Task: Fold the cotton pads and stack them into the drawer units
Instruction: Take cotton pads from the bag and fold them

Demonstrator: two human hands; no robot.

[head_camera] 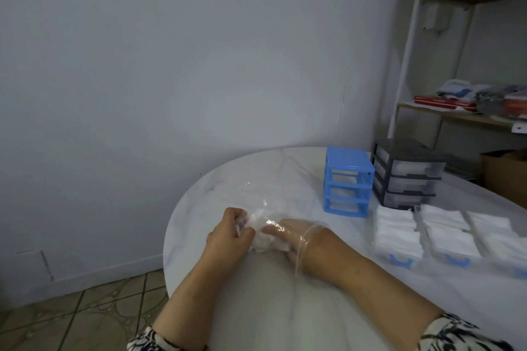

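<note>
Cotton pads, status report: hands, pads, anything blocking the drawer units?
Left hand pinching clear plastic bag; right hand inside it on loose cotton pads. Filled drawers out on table. Blue drawer unit unobstructed.

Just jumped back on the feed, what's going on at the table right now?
A person sits at a white round table. The right hand is inside a clear plastic bag, reaching for the white cotton pads in it, while the left hand grips the bag's edge. To the right, three pulled-out drawers lie on the table filled with white pads. Behind them stand a blue drawer unit and a grey drawer unit.
</note>
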